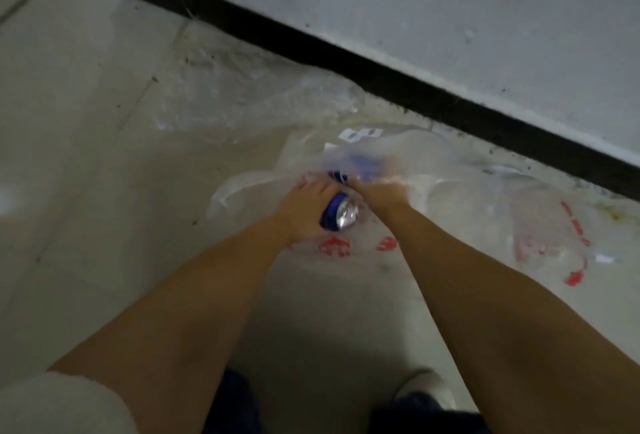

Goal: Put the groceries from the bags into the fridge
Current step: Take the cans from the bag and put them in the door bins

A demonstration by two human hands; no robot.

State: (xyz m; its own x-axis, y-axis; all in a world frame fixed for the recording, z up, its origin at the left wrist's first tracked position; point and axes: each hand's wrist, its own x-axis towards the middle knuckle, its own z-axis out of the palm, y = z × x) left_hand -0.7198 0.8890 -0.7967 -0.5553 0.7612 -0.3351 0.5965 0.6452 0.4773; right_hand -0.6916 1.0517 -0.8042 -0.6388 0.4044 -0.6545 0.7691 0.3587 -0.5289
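Both hands are working low at the floor: our left hand [304,212] is gripping a blue-and-silver can [337,214] while our right hand [375,188], its grip blurred, is probing the plastic bag [450,191], best held open.

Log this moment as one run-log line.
left hand: gripping blue-and-silver can | right hand: reaching inside clear plastic bag with red print, blurred | fridge: unseen
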